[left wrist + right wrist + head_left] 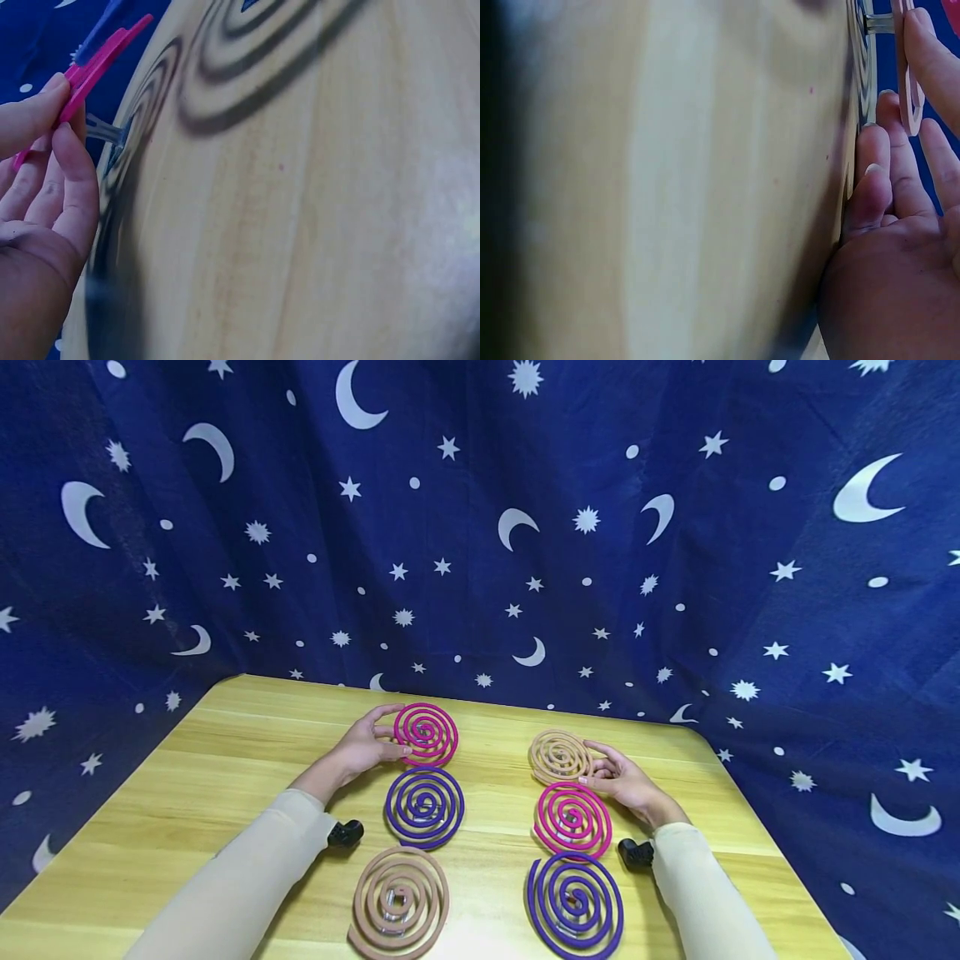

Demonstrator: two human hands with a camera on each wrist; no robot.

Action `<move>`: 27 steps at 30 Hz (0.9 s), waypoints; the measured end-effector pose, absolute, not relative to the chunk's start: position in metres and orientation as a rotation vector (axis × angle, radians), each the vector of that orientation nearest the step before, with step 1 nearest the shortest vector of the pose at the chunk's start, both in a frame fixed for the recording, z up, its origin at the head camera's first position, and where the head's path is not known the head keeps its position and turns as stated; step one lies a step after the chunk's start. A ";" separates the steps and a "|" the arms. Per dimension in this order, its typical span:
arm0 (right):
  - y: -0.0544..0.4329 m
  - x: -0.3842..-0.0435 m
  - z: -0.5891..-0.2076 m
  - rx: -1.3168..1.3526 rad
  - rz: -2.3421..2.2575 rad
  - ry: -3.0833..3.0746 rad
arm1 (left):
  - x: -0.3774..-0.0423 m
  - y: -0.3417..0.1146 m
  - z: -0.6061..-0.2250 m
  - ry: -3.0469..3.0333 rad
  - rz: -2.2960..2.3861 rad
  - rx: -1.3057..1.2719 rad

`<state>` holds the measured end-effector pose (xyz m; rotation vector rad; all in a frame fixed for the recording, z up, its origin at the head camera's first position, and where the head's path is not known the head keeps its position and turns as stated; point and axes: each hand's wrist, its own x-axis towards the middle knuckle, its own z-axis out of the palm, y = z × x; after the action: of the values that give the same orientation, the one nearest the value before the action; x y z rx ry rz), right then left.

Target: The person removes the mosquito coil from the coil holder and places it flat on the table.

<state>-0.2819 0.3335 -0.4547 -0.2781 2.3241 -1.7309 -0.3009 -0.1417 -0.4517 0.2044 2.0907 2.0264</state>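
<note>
My left hand [367, 746] pinches the near left edge of a pink mosquito coil [427, 732] at the back left. The left wrist view shows thumb and fingers about the rim of that coil [96, 69], raised off the table beside a small clear stand [105, 130]. At the back right, my right hand [624, 782] holds the right edge of a tan mosquito coil [561, 755]. In the right wrist view this tan coil [907, 90] sits above the table by a clear stand [880, 23], the thumb on its top side and other fingers beneath or beside it.
Nearer on the left lie a purple coil [424, 805] and a tan coil [401, 893]. On the right are a pink coil [572, 817] and a purple coil [576, 897], each close to its neighbour. A blue moon-and-star curtain [465, 510] hangs behind the wooden table [495, 877].
</note>
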 end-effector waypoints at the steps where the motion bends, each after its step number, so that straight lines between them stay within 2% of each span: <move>1: 0.333 -0.282 -0.455 -0.279 -1.732 2.322 | -0.301 -0.142 -0.452 2.089 2.030 0.209; 27: 0.333 -0.281 -0.456 -0.291 -1.755 2.300 | -0.300 -0.194 -0.448 2.069 2.147 0.133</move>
<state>-0.2812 0.3332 -0.4555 -0.2908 2.3000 -1.7546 -0.2999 -0.1940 -0.4477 0.1330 2.0686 2.1474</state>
